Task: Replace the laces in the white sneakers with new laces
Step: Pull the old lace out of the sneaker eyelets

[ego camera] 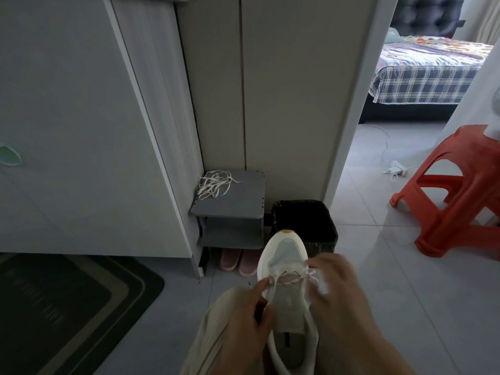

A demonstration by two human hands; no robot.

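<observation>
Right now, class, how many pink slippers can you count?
2: left pink slipper and right pink slipper, side by side on the floor under the grey shelf; others may be hidden.

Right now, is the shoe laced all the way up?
No, only partly. The lace crosses just the lowest holes of the shoe, near its front; higher up the tongue lies bare.

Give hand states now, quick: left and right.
Left hand: pinching the pale pink-flecked lace of the white mesh sneaker.
Right hand: motion-blurred at the lace's other side; grip cannot be told.
</observation>
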